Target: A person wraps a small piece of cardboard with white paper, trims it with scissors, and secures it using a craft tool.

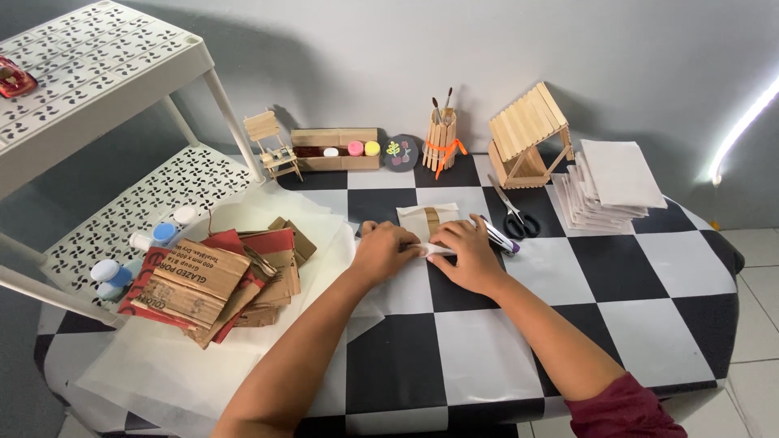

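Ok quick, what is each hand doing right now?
Left hand: fingers bent, pressing on the paper packet.
Right hand: fingers down, pinching the packet's white edge; grip not fully visible.

The scene is evenly and fairly brightly lit, with a glowing light strip (742, 126) at the right edge blown out to pure white. Soft shadows fall leftward — the white shelf rack (97, 73) casts a broad grey one on the wall behind it. The checkered worktop (487, 349) shows a mild sheen but no hard glare. Focus is sharp at centre; wide-angle distortion bends lines near the edges.
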